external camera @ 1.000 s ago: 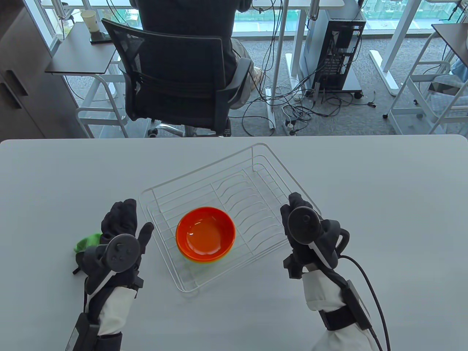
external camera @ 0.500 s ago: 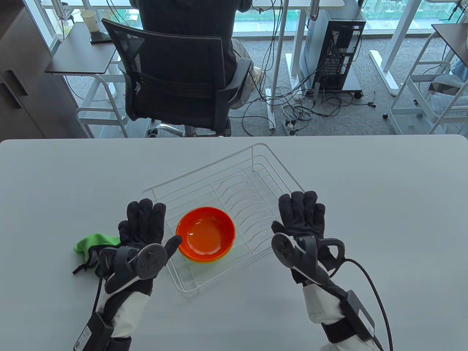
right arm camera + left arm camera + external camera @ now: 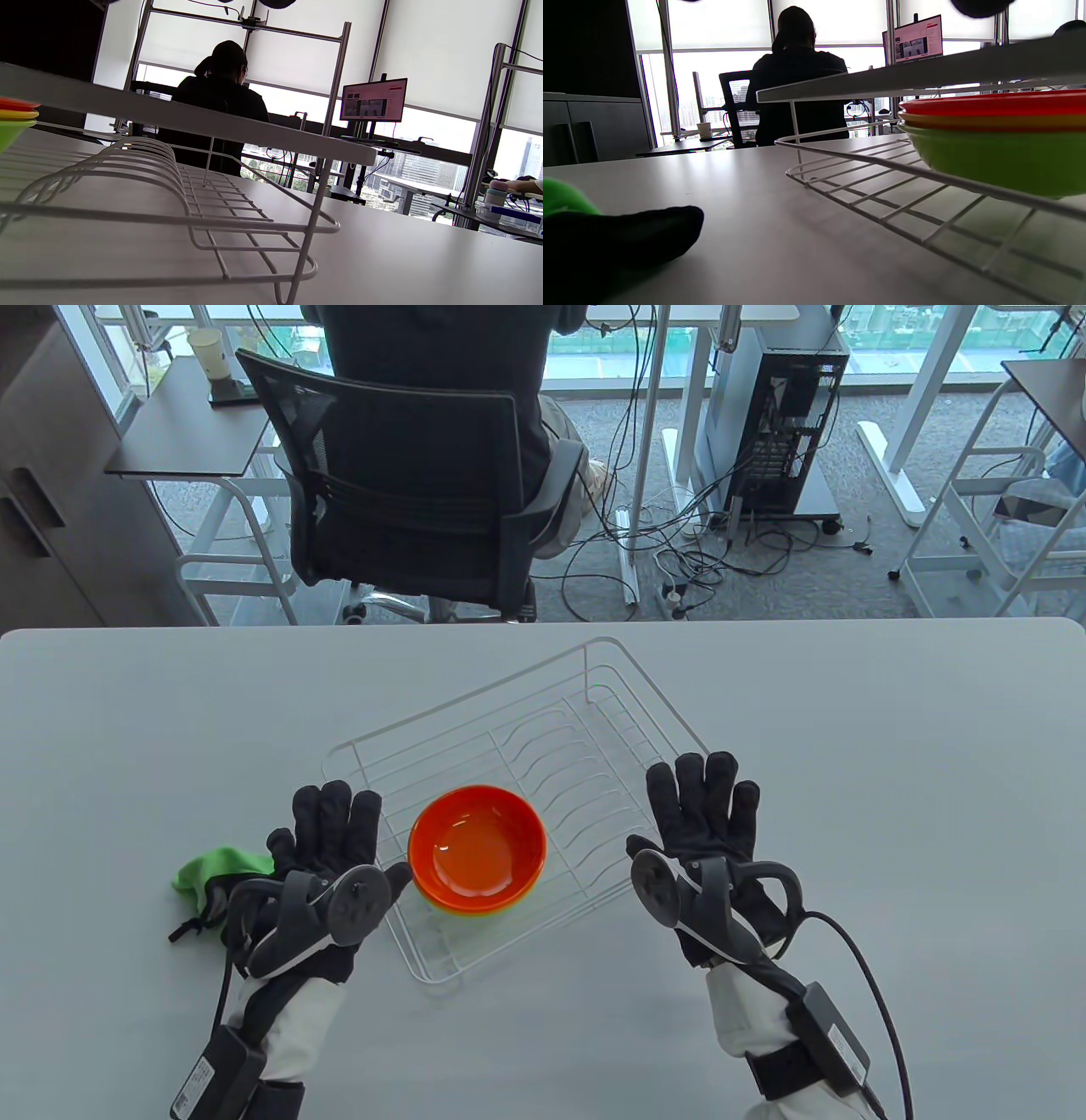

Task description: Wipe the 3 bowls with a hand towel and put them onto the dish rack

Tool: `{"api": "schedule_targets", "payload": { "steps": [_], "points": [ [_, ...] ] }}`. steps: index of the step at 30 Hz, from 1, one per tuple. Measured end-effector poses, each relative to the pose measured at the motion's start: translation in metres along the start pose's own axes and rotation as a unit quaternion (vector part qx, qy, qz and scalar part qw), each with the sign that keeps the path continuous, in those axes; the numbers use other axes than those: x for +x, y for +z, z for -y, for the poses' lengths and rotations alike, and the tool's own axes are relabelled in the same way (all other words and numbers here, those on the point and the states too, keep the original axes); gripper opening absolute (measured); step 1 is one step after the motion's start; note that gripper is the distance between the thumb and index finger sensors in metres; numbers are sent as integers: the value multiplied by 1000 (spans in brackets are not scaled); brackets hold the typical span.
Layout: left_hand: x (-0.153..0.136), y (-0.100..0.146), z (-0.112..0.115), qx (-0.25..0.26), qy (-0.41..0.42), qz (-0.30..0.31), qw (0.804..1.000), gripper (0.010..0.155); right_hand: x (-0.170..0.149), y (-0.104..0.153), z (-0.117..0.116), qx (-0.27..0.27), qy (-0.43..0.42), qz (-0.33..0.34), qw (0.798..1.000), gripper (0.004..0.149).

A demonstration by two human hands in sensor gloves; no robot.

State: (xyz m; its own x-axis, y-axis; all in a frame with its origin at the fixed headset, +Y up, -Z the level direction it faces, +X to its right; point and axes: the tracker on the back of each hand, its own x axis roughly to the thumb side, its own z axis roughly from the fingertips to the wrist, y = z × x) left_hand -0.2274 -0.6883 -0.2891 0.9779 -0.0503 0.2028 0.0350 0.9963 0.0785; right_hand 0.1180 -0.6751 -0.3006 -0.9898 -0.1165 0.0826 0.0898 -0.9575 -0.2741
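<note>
Three bowls (image 3: 477, 857) sit nested inside the white wire dish rack (image 3: 594, 704), red on top, then yellow, then green (image 3: 1001, 156). A green hand towel (image 3: 216, 869) lies crumpled on the table left of the rack. My left hand (image 3: 327, 836) lies flat, palm down, between the towel and the rack's left rim, fingers straight, holding nothing. My right hand (image 3: 704, 806) lies flat at the rack's right corner, fingers spread and straight, also empty. In the right wrist view the rack's rim (image 3: 191, 118) crosses close in front.
The grey table (image 3: 891, 780) stretches bare to the right and behind the rack. Beyond its far edge a person sits in a black office chair (image 3: 399, 483); desks, cables and a computer tower (image 3: 776, 415) stand on the floor.
Both hands turned from edge-on to palm down and settled flat beside the rack. The left hand moved right, away from the towel. Bowls and rack stayed still.
</note>
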Motion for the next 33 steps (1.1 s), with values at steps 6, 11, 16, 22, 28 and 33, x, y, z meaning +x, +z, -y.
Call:
{"api": "schedule_targets", "payload": {
  "steps": [6,11,16,22,28,33],
  "points": [
    [1,-1,-4,8,5,2,1000,85,-2,-1,-4,6,2,-2,1000,80],
    [4,-1,-7,14,-7,8,1000,85,-3,-1,-4,9,-4,-5,1000,80],
    [5,0,-8,15,-10,10,1000,85,-1,0,-3,9,2,-1,1000,80],
    [6,1,-8,19,-21,12,1000,85,-1,0,-4,12,4,0,1000,79],
    [8,2,-9,22,-25,16,999,85,0,1,-3,14,7,0,1000,79],
    [9,3,-10,20,-29,17,999,85,2,2,-3,18,12,3,1000,79]
  ]
}}
